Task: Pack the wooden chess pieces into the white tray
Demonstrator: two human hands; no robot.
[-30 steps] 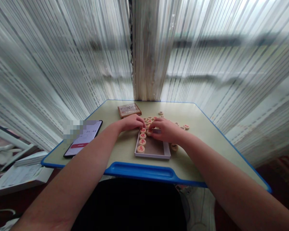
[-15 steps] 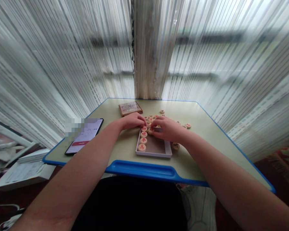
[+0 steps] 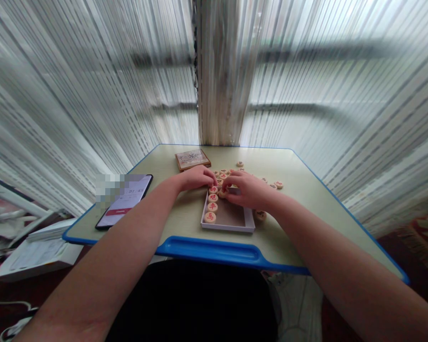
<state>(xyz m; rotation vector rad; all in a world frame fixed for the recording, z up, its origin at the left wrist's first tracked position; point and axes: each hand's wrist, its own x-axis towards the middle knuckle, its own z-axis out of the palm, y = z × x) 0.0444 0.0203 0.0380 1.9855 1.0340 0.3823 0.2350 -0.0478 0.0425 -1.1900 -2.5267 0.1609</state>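
Note:
A shallow white box (image 3: 228,227) with a brown floor lies on the small table (image 3: 185,223) in front of me. Round wooden chess pieces with red characters (image 3: 210,207) stand in a column along its left wall. More loose pieces (image 3: 239,164) lie scattered just beyond the box. My left hand (image 3: 196,178) rests curled at the box's far left corner, fingertips on the pieces there. My right hand (image 3: 248,191) lies over the box's far edge, fingers bent and pinching near a piece; what it grips is hidden.
A phone (image 3: 125,200) with a lit screen lies on the table's left side. A brown box lid (image 3: 191,159) sits at the far edge. The table has a blue rim with a tray groove (image 3: 214,251). Striped curtains hang behind. Papers (image 3: 32,251) lie to the left.
Both hands stay at the far end of the box with only slight finger movement. The view has shifted a little.

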